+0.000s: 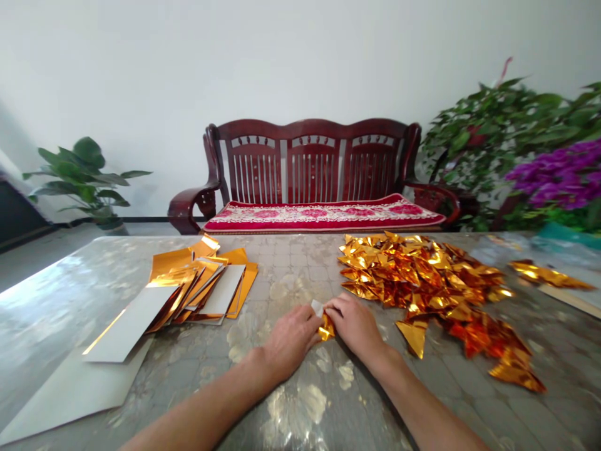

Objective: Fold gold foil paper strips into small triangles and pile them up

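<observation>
Between my two hands, low over the middle of the table, is a small sheet of gold foil paper [327, 328], partly folded, with its pale back showing at the top. My left hand [292, 335] is closed on its left side, and my right hand [353, 321] pinches its right side. The fingers hide much of the paper. To the left lies a loose stack of flat gold foil sheets [188, 288], some with their white backs up. On the right is a large heap of folded gold foil pieces [417, 275], pointed in shape.
A pale sheet [79, 388] lies at the table's left front. Clear plastic [500, 247] and a few gold pieces [549, 274] are at the right edge. Behind the table [211, 388] stand a wooden bench [312, 169], a potted plant [87, 178] and purple flowers [561, 175].
</observation>
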Action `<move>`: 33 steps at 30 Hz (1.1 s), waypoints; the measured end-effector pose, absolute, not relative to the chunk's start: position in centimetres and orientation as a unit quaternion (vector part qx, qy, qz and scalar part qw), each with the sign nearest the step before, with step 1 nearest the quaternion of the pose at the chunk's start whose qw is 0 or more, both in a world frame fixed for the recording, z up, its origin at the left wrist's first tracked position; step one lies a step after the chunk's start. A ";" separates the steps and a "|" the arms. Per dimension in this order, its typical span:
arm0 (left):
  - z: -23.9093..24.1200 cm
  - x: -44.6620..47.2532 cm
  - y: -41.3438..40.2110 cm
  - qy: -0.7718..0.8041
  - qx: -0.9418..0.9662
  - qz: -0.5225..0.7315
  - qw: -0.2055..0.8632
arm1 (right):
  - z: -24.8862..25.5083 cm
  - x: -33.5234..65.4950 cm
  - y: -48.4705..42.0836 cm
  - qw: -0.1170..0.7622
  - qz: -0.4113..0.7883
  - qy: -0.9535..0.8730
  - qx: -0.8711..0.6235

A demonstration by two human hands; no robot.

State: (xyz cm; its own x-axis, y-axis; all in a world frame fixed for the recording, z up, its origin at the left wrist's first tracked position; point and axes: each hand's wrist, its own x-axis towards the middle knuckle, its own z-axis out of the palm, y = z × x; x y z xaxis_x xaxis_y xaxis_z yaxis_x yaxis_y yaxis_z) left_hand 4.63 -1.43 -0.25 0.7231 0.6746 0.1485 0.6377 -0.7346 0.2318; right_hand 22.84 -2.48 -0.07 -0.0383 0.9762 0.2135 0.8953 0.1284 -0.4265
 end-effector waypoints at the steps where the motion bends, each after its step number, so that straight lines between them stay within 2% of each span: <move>1: -0.3 4.7 -1.5 0.355 0.925 0.112 0.076 | -0.1 22.9 -2.4 0.231 0.079 -0.712 -0.658; 9: -0.4 4.8 -1.7 0.344 0.930 0.127 0.016 | 0.2 23.0 -2.4 0.191 0.014 -0.688 -0.700; 24: -1.1 5.4 -2.9 0.333 0.933 0.133 -0.017 | 1.9 23.0 -2.3 0.122 0.089 -0.657 -0.739; 33: -0.9 5.2 -2.9 0.320 0.938 0.136 -0.005 | 2.4 23.2 -2.6 0.122 0.101 -0.657 -0.737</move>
State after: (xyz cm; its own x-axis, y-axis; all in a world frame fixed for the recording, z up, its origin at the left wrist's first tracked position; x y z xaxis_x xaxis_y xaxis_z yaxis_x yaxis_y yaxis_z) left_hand 5.22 -2.86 -0.89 0.7583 0.5988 0.2578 0.6013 -0.7952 0.0784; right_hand 23.21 -2.56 2.39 0.1150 0.9933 0.0108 0.9438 -0.1059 -0.3131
